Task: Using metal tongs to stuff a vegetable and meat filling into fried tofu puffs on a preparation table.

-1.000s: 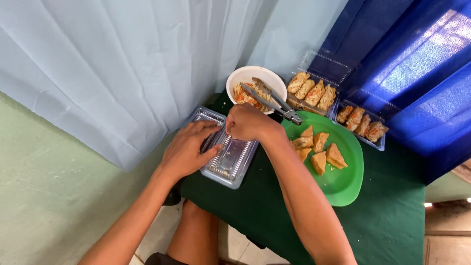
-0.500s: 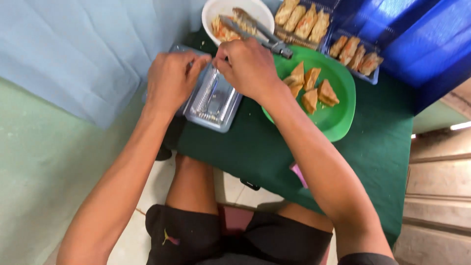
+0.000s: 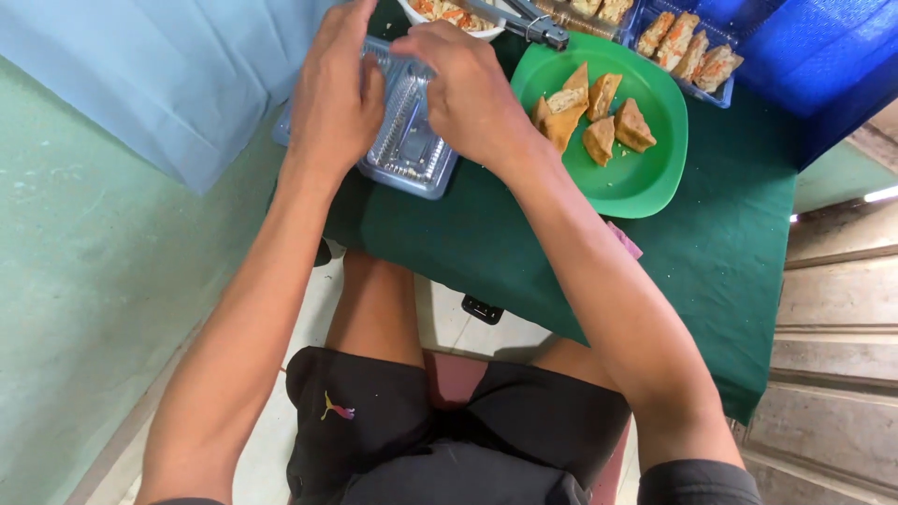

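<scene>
A clear plastic clamshell container [image 3: 410, 150] lies near the left edge of a table draped in dark green cloth [image 3: 524, 252]. My left hand [image 3: 335, 93] grips its left side. My right hand [image 3: 468, 89] pinches its right rim, fingers curled over the lid. To the right stands a green plate [image 3: 645, 178] with several triangular fried tofu pieces [image 3: 599, 117]. A white bowl [image 3: 449, 19] of filling sits at the top edge, with metal tongs [image 3: 524, 17] resting over it.
Clear trays of stuffed fried pieces [image 3: 687, 42] line the back of the table. A pale blue curtain [image 3: 168, 75] hangs at left, a blue one [image 3: 823, 47] at right. My knees in black shorts [image 3: 449, 440] are under the table's front edge.
The camera has tilted further down, so the table moved toward the top of the view. Both hands stay on the clear container, the left now closer around its side.
</scene>
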